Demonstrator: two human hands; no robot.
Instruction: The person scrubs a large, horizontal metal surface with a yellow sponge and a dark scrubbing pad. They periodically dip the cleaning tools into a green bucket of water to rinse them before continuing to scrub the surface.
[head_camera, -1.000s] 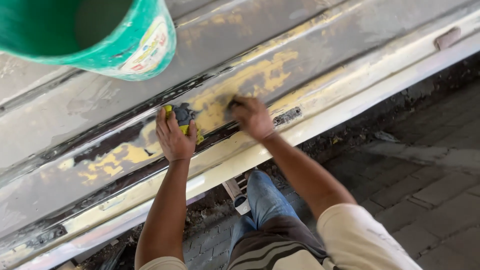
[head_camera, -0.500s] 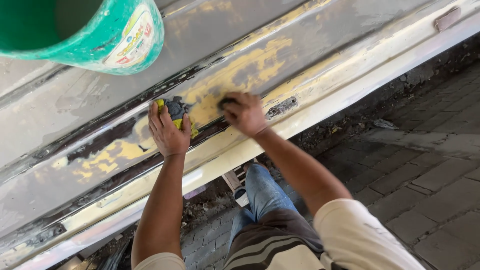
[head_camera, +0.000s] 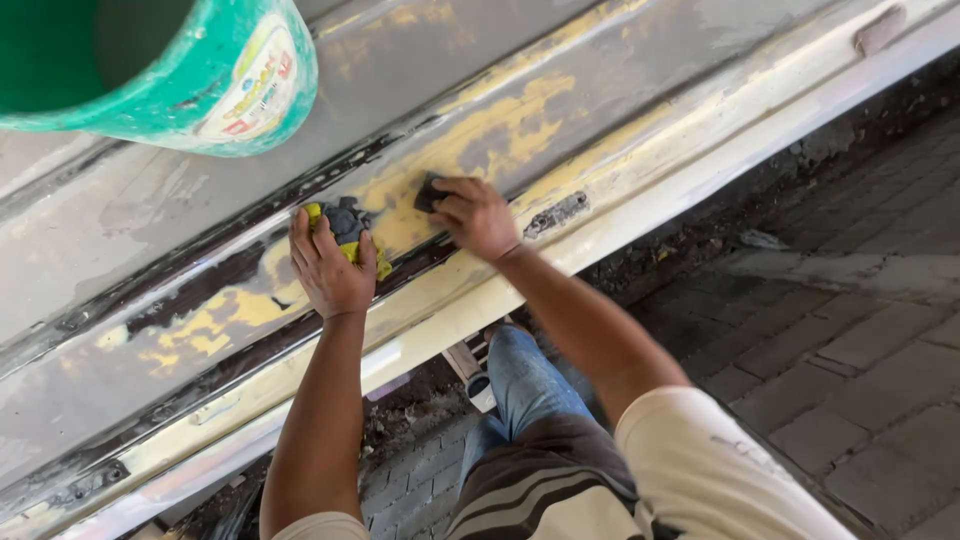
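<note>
My left hand (head_camera: 328, 268) presses a grey and yellow sponge (head_camera: 349, 225) flat against a worn metal body panel (head_camera: 560, 110) with yellow filler patches. My right hand (head_camera: 477, 215) grips a small dark sanding block (head_camera: 430, 192) held against the yellow patch just right of the sponge. Both arms reach forward from my cream sleeves. My knee in blue jeans (head_camera: 520, 380) shows below the panel.
A green plastic bucket (head_camera: 180, 75) hangs close to the camera at the upper left. The panel's pale lower sill (head_camera: 700, 160) runs diagonally across the view. Grey brick paving (head_camera: 850, 330) lies to the right, with dirt and debris along the sill's base.
Both hands have shifted slightly along the panel, the right hand sliding its block over the yellow patch. The view has tilted a little.
</note>
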